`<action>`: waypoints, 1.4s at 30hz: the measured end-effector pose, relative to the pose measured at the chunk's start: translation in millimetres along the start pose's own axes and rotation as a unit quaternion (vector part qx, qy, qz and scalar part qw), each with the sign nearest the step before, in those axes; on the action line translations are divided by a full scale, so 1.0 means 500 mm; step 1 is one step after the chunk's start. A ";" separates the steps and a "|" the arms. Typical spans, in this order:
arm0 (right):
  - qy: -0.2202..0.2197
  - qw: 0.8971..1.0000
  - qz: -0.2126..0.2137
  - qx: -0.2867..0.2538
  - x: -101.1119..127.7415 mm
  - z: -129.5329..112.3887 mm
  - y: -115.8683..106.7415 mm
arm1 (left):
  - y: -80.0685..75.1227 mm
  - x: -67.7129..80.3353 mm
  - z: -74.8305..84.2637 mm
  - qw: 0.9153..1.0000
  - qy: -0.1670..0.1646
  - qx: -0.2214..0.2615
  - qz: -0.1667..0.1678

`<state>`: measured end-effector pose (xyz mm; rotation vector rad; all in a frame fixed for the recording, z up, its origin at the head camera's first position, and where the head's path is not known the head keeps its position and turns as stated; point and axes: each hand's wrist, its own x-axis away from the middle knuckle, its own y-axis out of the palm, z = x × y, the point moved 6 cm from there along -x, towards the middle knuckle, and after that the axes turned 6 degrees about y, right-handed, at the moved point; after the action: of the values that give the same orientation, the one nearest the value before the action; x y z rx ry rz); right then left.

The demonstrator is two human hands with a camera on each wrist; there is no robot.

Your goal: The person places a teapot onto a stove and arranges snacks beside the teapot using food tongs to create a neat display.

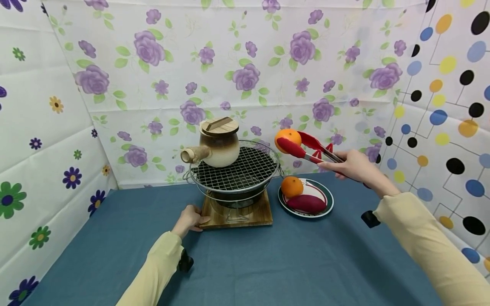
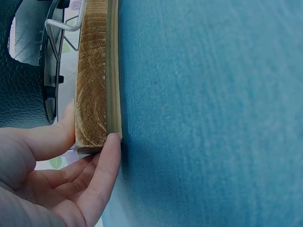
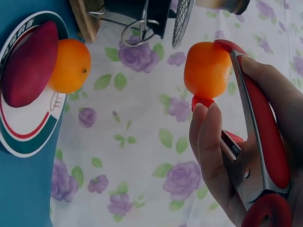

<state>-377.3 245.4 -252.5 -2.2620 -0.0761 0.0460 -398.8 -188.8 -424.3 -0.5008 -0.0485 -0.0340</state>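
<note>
My right hand (image 1: 354, 166) holds red-tipped tongs (image 3: 258, 123), whose tips pinch an orange (image 1: 288, 140) in the air above the plate's level. On the plate (image 1: 330, 203) lie a second orange (image 1: 292, 187) and a purple sweet potato (image 3: 31, 64). My left hand (image 1: 188, 219) grips the front left corner of a wooden board (image 1: 256, 217), thumb on its top and fingers at its edge. Upon that board stands a round grill stove with a wire mesh (image 1: 252, 170). A lidded clay pot (image 1: 222, 151) with a side handle sits on the mesh's left part.
The stove's wire stand (image 1: 237, 219) rests on the board, and wire loops stick out at both sides of the mesh rim. A blue cloth (image 1: 306, 263) covers the table. Flowered sheets (image 1: 172, 55) hang behind and at the left, a dotted one (image 1: 455, 127) at the right.
</note>
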 end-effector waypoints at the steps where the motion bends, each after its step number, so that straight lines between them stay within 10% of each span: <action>1: -0.002 1.000 -0.001 0.000 -0.002 -0.003 0.001 | 0.000 0.001 0.002 1.000 0.003 -0.001 -0.002; 42: -0.038 0.999 -0.029 -0.014 -0.085 -0.119 0.080 | 0.002 -0.004 0.000 1.000 0.000 -0.016 -0.001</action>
<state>-414.4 171.3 -245.0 -2.2851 -0.1854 0.1012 -400.6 -187.7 -424.7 -0.5329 -0.0477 -0.0368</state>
